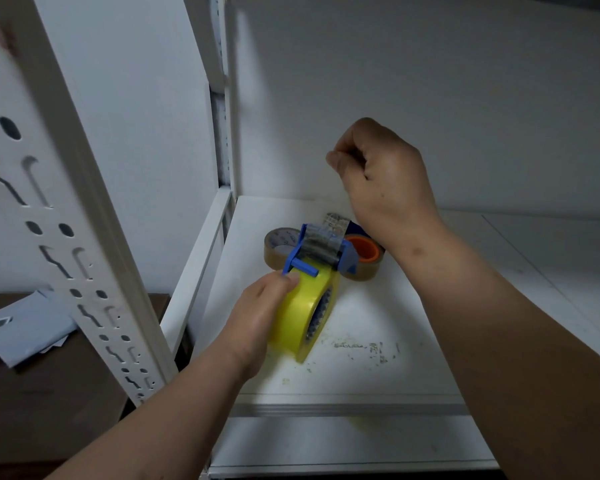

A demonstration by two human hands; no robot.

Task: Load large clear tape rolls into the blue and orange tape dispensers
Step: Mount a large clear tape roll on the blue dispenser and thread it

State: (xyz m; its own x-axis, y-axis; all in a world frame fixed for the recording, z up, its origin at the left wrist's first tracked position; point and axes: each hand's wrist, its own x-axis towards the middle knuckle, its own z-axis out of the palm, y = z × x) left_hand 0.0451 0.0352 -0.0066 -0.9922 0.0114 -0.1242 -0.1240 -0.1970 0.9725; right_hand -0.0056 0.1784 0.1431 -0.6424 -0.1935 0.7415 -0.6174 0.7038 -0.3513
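Note:
My left hand [257,313] grips a large yellowish clear tape roll [300,313] that sits in the blue tape dispenser [312,258], standing on the white shelf [378,306]. A strip of clear tape [329,230] rises from the dispenser's front toward my right hand [381,168], which is raised above the shelf with fingers pinched shut, apparently on the strip's end. Behind the dispenser lie a brown tape roll [278,244] and a second roll with the orange dispenser's hub [364,251] in its middle, partly hidden by my right wrist.
A white slotted shelf post [66,220] stands at the left, and another post [227,98] rises at the back corner. Papers [25,327] lie on a dark brown surface at lower left. Residue marks [361,348] spot the shelf near its front edge [343,407].

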